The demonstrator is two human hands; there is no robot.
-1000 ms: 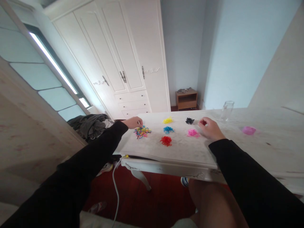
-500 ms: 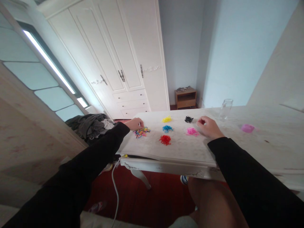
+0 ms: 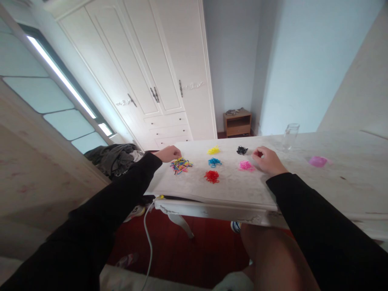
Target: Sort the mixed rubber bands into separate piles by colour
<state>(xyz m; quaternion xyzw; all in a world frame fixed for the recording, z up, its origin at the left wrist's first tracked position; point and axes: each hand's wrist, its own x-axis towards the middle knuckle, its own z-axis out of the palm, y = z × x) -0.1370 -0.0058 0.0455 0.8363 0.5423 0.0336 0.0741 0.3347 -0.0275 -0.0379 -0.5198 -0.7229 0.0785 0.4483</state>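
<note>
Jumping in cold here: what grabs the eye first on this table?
Small bright heaps of bands on the white table: a mixed-colour pile by the left hand, then yellow, blue, red, black and pink heaps. The right hand rests beside the pink heap; a glass jar stands behind.

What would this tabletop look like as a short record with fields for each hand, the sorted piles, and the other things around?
left hand: left hand curled at the mixed-colour pile of small elastic bands; whether it grips one cannot be told
right hand: right hand resting beside the pink pile of bands, fingers curled
sorted piles: yellow pile, blue pile, red pile, black pile
surface: white worn table
other: clear glass jar, pink lid-like object
</note>
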